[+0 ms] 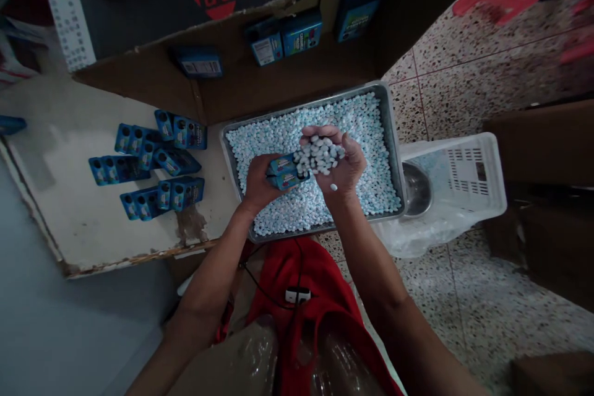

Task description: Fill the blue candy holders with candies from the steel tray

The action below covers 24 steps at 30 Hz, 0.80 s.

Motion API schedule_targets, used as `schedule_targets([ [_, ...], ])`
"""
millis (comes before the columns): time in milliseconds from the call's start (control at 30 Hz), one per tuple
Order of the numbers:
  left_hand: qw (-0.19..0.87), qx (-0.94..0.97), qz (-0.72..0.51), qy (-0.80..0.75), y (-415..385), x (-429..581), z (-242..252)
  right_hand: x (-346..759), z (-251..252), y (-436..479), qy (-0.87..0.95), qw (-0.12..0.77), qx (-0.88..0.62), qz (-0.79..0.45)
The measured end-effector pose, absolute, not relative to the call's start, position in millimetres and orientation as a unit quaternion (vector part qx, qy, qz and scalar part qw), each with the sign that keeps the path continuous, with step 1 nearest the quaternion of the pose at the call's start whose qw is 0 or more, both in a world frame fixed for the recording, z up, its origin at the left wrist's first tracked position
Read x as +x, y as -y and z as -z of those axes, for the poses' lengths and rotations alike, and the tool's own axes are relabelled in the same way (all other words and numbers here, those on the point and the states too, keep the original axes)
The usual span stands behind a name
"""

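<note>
My left hand (258,184) is closed around two small blue boxes (284,172), held over a metal tray (392,136) filled with small white and pale blue candies (366,130). Cupped palm up just to the right of the boxes, my right hand (343,161) carries a heap of the same candies (318,154), right against the boxes' open ends. One candy (333,187) is below that palm.
Several blue boxes (153,164) lie in rows on a worn white board (60,154) to the left. A brown cardboard carton (241,74) behind the tray has more blue boxes (283,37). A white plastic basket (464,179) and a metal bowl (415,189) stand to the right on the speckled floor.
</note>
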State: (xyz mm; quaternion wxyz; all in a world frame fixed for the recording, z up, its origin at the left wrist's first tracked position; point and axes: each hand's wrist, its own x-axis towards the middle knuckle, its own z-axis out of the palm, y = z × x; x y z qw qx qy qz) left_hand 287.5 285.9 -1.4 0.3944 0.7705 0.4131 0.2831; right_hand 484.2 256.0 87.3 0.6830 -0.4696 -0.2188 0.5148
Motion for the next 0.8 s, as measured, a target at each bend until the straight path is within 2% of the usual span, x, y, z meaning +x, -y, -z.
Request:
schedule_targets([
  [267,0.386,0.784,-0.25,-0.417,-286,289,1,483,-87,-259,0.254,0.661,-0.498,-0.5],
  [567,0.381,0.745,-0.275,-0.474,-288,293,3,464,-95,-261,0.291,0.64,-0.495,-0.511],
  [700,0.368,0.742,-0.287,-0.481,-294,297,8,461,-88,-260,0.334,0.645,-0.499,-0.473],
  [800,0.376,0.725,-0.302,-0.492,-299,288,12,474,-75,-242,0.382,0.616,-0.552,-0.412],
])
